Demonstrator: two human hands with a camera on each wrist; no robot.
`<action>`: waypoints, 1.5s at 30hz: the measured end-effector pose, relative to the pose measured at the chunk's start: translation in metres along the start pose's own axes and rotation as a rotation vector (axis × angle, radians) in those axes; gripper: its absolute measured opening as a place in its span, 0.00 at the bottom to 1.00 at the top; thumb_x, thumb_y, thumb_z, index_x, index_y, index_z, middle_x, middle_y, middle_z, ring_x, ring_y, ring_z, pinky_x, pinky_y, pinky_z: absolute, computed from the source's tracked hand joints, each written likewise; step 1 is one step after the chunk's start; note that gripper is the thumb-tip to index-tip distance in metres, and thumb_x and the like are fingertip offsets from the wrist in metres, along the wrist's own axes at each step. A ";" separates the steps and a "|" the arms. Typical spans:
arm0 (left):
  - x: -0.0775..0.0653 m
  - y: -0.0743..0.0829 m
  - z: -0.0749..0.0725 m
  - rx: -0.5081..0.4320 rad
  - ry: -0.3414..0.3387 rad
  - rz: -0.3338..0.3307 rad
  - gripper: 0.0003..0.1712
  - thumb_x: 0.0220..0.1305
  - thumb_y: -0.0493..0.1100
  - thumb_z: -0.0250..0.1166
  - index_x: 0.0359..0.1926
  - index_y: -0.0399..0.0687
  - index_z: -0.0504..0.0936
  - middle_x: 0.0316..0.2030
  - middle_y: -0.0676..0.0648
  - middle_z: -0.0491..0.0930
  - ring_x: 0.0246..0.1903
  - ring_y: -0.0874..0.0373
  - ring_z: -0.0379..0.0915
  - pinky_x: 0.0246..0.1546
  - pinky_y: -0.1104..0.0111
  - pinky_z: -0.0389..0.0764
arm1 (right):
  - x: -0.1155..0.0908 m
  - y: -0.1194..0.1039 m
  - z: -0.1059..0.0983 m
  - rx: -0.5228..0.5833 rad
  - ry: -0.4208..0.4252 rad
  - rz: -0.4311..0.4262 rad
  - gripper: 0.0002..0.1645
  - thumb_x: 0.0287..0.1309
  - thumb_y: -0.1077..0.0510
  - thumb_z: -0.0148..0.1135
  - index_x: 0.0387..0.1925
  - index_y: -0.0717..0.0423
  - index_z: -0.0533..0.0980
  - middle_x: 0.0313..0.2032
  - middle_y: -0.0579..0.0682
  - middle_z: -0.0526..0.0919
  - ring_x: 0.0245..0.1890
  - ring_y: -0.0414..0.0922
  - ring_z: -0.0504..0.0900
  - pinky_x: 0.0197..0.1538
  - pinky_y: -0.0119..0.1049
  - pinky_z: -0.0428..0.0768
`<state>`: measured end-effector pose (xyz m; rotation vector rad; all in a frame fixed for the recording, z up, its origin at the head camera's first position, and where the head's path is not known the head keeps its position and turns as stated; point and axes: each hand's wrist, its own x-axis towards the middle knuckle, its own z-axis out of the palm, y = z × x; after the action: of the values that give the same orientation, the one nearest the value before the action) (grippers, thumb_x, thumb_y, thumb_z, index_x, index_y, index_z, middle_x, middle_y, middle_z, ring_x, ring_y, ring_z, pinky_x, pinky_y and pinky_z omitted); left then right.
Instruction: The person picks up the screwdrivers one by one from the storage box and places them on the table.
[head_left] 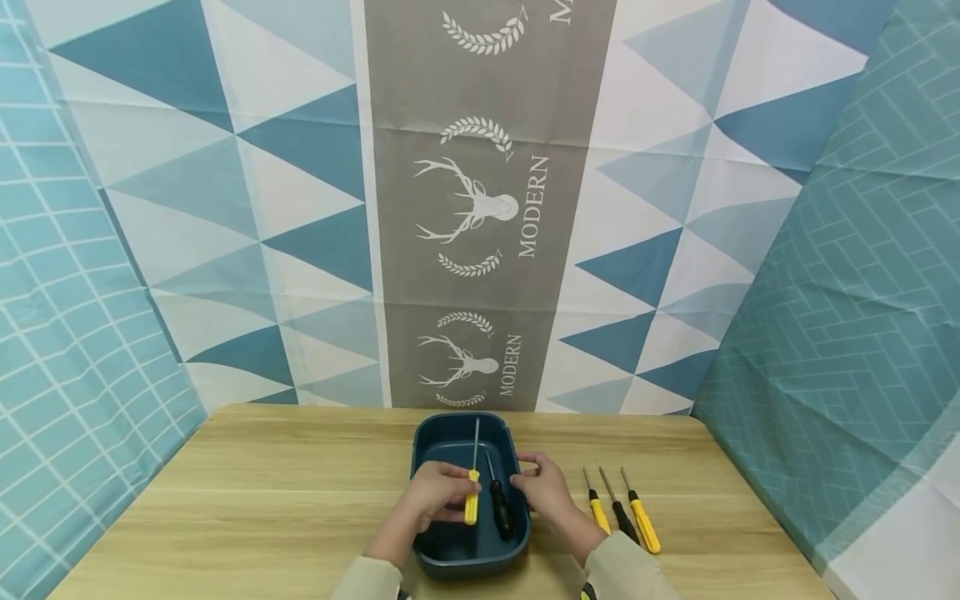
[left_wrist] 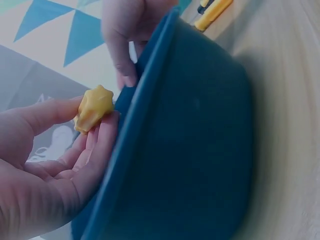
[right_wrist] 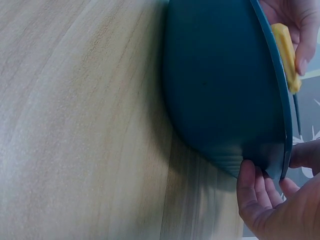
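My left hand [head_left: 438, 493] pinches a screwdriver [head_left: 472, 507] by its yellow handle. It is over the dark blue box [head_left: 468, 572], the shaft pointing toward the back wall. In the left wrist view the handle's end [left_wrist: 95, 107] shows between thumb and fingers, close beside the rim. A black-handled screwdriver [head_left: 501, 510] lies inside the box. At the box's right side my right hand [head_left: 547, 490] grips the rim. The right wrist view has its fingers [right_wrist: 249, 187] against the outer wall and the thumb over the edge.
Right of the box, three screwdrivers lie side by side on the wooden table [head_left: 285, 500]: one yellow and black [head_left: 597, 510], one black [head_left: 621, 515] and another yellow and black [head_left: 642, 521]. A patterned cloth wall [head_left: 472, 283] rises behind the table.
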<state>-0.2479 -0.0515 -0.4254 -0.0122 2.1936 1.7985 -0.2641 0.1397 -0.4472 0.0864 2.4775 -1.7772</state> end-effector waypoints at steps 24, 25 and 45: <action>-0.015 0.000 -0.037 -0.044 0.029 0.043 0.26 0.57 0.39 0.65 0.52 0.26 0.71 0.40 0.38 0.78 0.35 0.54 0.76 0.34 0.59 0.84 | 0.000 0.002 -0.001 0.030 -0.025 -0.029 0.26 0.59 0.64 0.56 0.59 0.64 0.66 0.36 0.56 0.75 0.30 0.46 0.78 0.28 0.34 0.79; -0.016 0.000 -0.038 -0.049 0.030 0.043 0.26 0.57 0.39 0.65 0.52 0.25 0.71 0.41 0.37 0.78 0.35 0.54 0.76 0.34 0.59 0.84 | 0.000 0.002 -0.001 0.028 -0.026 -0.030 0.26 0.59 0.64 0.55 0.59 0.64 0.66 0.36 0.56 0.75 0.30 0.46 0.78 0.29 0.34 0.79; -0.026 -0.007 -0.062 -0.054 0.064 0.037 0.27 0.57 0.40 0.65 0.53 0.25 0.70 0.43 0.35 0.78 0.33 0.56 0.78 0.34 0.62 0.83 | -0.002 0.001 0.000 0.040 -0.019 -0.046 0.26 0.58 0.65 0.56 0.59 0.66 0.66 0.35 0.56 0.77 0.28 0.44 0.79 0.28 0.35 0.80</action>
<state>-0.2354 -0.1168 -0.4150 -0.0417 2.2021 1.9019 -0.2622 0.1402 -0.4481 0.0155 2.4506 -1.8368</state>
